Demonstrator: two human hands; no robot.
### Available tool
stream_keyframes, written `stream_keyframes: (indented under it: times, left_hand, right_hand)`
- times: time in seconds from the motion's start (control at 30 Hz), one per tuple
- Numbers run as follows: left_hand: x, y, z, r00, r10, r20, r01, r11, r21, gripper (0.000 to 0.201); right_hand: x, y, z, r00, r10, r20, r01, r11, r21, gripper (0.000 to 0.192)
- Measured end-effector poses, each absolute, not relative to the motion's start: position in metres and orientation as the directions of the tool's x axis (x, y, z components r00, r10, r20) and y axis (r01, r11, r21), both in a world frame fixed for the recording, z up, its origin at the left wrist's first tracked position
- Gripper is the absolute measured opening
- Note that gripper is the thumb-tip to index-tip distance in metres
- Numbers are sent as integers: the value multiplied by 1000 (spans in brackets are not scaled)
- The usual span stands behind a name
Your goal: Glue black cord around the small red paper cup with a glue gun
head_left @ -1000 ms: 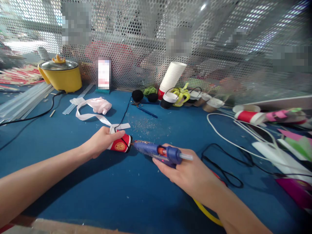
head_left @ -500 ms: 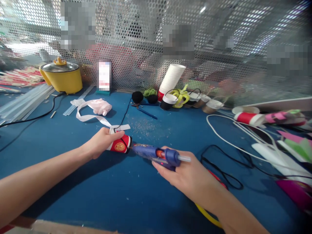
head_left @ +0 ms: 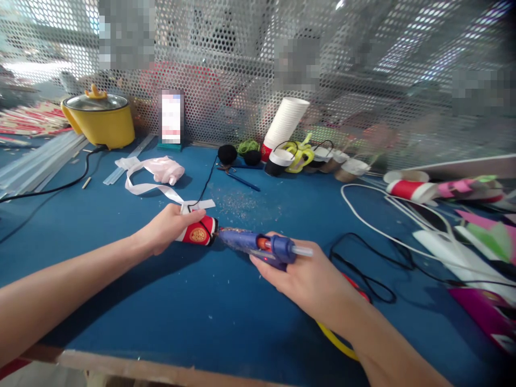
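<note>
left hand gripping red cup lying on blue table, right hand clutching glue gun, nozzle touching cup

Blue-topped worktable with a pale wooden strip along the near edge. Perforated metal screen standing upright along the far edge, leaning away toward the right corner. Bright daylight through the holes at upper left and upper right; blurred shapes behind, too indistinct to name. Yellow electric pot with a glass lid near the far left corner, black cord trailing over the left side. Stack of white paper cups tilted against the screen mid-edge.
</note>
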State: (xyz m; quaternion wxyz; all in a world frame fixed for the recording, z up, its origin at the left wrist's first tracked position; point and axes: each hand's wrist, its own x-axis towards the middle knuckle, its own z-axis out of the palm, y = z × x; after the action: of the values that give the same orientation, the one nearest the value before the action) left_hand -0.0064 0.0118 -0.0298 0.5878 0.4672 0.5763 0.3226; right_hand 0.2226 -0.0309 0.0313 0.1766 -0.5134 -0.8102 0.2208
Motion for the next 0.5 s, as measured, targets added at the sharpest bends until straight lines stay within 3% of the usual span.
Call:
stream_keyframes:
  times: [0.5]
  left_hand:
    - [-5,13,-31,101,932,-349,156,331,931,38]
  right_hand:
    - [221,-31,33,-384,918,104,765,379,-521,11]
